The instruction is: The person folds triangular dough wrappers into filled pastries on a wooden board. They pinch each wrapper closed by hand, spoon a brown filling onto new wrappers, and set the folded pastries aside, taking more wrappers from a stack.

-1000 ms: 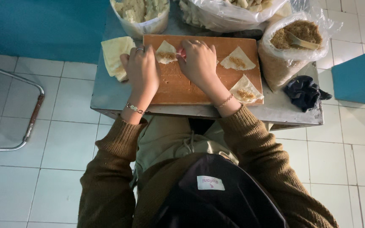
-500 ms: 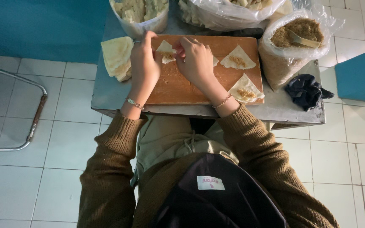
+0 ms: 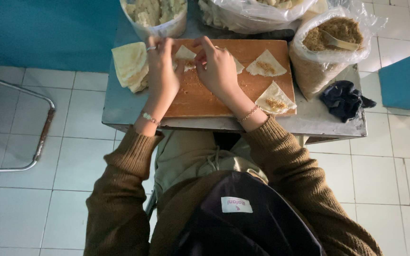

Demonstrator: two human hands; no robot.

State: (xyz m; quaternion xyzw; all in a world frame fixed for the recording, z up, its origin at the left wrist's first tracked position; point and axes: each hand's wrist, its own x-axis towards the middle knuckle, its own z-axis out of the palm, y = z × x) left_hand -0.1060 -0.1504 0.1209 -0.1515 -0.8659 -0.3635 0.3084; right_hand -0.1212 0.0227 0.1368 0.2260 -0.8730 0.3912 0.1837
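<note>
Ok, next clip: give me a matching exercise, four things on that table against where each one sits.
Things:
1. stack of plain wrappers
2. dark cloth
3. bag of brown filling
4. folded triangle with filling

Places:
A. near right corner of the wooden board
B. on the metal table, left of the board
C. far right, spoon standing in it
D. on the table's right edge, off the board

Pairs: 1-B, 2-D, 3-C, 4-A
</note>
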